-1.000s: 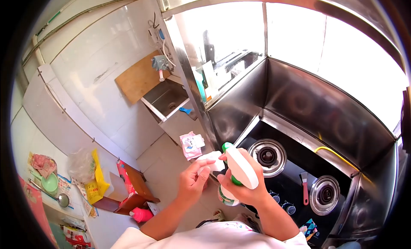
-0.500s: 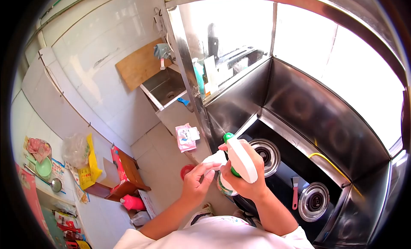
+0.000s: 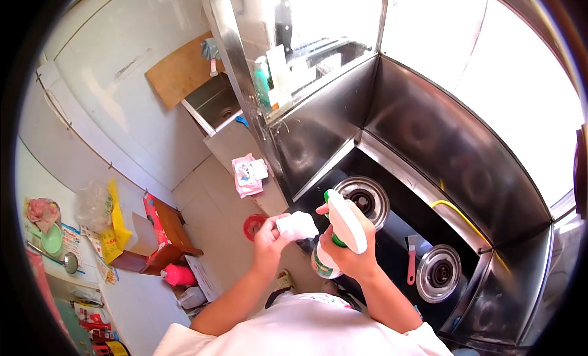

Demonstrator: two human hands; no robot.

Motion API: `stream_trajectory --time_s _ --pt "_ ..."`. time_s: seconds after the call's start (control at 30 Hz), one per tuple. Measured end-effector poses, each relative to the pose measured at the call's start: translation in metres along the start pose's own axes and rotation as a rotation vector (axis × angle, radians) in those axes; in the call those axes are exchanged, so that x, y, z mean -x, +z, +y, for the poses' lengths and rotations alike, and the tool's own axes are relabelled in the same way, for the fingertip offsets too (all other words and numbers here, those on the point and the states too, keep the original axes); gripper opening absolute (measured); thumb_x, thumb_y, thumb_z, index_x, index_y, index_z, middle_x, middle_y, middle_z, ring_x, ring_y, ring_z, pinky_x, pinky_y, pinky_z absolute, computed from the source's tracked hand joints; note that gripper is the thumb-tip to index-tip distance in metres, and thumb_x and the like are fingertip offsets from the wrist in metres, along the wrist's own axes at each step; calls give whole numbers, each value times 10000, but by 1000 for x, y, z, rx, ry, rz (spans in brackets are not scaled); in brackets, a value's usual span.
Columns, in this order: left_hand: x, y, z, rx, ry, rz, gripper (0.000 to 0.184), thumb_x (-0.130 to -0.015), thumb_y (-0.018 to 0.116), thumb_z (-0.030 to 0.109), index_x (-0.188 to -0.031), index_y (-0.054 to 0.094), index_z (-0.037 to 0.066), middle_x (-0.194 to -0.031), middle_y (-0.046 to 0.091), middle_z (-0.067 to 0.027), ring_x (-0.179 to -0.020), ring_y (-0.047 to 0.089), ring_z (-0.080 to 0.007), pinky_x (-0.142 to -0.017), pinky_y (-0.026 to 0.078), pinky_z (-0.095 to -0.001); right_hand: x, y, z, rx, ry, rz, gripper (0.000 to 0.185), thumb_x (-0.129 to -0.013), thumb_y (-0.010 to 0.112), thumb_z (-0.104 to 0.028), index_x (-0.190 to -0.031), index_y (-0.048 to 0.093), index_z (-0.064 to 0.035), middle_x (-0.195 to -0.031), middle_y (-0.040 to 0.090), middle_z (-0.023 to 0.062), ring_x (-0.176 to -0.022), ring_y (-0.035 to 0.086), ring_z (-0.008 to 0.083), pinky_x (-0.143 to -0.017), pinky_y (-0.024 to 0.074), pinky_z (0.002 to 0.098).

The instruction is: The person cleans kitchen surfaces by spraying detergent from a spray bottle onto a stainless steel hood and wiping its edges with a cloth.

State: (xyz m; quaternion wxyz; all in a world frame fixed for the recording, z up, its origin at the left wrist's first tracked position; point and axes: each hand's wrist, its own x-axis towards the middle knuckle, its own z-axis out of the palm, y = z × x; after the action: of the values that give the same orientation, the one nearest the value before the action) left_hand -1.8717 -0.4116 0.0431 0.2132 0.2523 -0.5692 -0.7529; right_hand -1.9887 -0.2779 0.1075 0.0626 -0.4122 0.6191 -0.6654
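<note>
A spray bottle point(image 3: 347, 223) with a white and green trigger head is in my right hand point(image 3: 361, 258), whose fingers wrap round its neck. The bottle's labelled lower part shows below the hand. My left hand point(image 3: 269, 241) pinches a folded white wipe point(image 3: 297, 226), just left of the bottle and apart from it. Beneath and to the right of my right hand lies the black gas stove point(image 3: 392, 218), with a near burner point(image 3: 442, 274) and a farther burner point(image 3: 361, 202). A scraper with a pink handle point(image 3: 411, 265) rests between them.
Steel splash panels point(image 3: 453, 135) wall in the stove, with a yellow hose point(image 3: 460, 216) along the back. On a ledge to the left sits a pink wipes pack point(image 3: 246, 179), near a sink point(image 3: 214, 102). A red basin point(image 3: 253, 226) and a wooden cabinet point(image 3: 173, 242) stand lower left.
My view has shifted, so the surroundings appear further left and higher. My left hand has drawn away from the spray bottle, and the white wipe now shows more fully.
</note>
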Motion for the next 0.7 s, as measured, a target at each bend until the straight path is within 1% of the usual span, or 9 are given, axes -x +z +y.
stream_trajectory --time_s 0.07,0.1,0.13,0.2,0.27,0.3,0.4,0.57,0.7 --pt "-7 -8 -18 266 -199 -20 350 -906 544 30 -1242 472 -38 -1146 615 -139 -1063 605 -215 -958 470 -350 2 -2 10 48 -49 17 431 -647 591 103 -1074 593 43 -982 599 83 -718 565 114 -635 450 223" --pt "-7 -8 -19 333 -257 12 283 -918 545 68 -1184 533 -28 -1158 610 -108 -1084 593 -213 -960 468 -366 4 -5 12 69 -8 27 428 -646 594 107 -1069 591 44 -983 601 86 -694 570 107 -624 454 226" --pt "-6 -8 -22 336 -269 4 283 -918 545 68 -1184 533 -28 -1158 610 -108 -1084 593 -213 -960 468 -366 6 -8 14 92 30 39 424 -644 598 111 -1063 589 45 -984 604 89 -670 576 101 -612 459 230" --pt "-8 -9 -26 317 -260 -17 286 -930 534 88 -1195 527 -18 -1156 608 -100 -1076 593 -202 -952 472 -366 7 -10 15 81 37 82 408 -643 602 118 -1044 590 45 -989 611 89 -637 583 93 -604 467 236" --pt "-11 -2 -20 307 -263 -33 280 -939 523 105 -1194 530 -11 -1158 608 -97 -1069 595 -193 -952 469 -360 3 -9 9 21 79 201 333 -612 592 77 -940 609 20 -862 605 92 -641 595 176 -595 469 276" --pt "-13 3 -15 291 -243 -56 272 -943 515 104 -1188 533 -12 -1154 610 -96 -1066 596 -189 -956 465 -353 1 -9 9 36 21 228 355 -621 602 68 -974 611 28 -888 612 84 -600 582 131 -564 464 256" --pt "-23 17 -10 244 -183 -110 269 -951 503 107 -1185 540 -20 -1145 617 -92 -1057 596 -172 -961 453 -327 -3 -9 5 30 46 297 374 -622 608 64 -995 611 33 -914 614 88 -588 577 129 -564 466 250" --pt "-23 41 -5 89 -33 -230 294 -963 487 115 -1201 560 -42 -1131 623 -77 -1035 576 -125 -943 429 -268 -3 -13 13 126 6 280 334 -635 604 57 -968 607 32 -891 601 93 -611 579 168 -569 459 255" --pt "-23 42 -13 95 -118 -236 304 -972 480 149 -1206 558 -28 -1130 622 -74 -1033 584 -128 -940 445 -278 -3 -13 13 77 25 319 341 -635 604 60 -974 613 25 -872 598 89 -611 566 166 -578 455 252"
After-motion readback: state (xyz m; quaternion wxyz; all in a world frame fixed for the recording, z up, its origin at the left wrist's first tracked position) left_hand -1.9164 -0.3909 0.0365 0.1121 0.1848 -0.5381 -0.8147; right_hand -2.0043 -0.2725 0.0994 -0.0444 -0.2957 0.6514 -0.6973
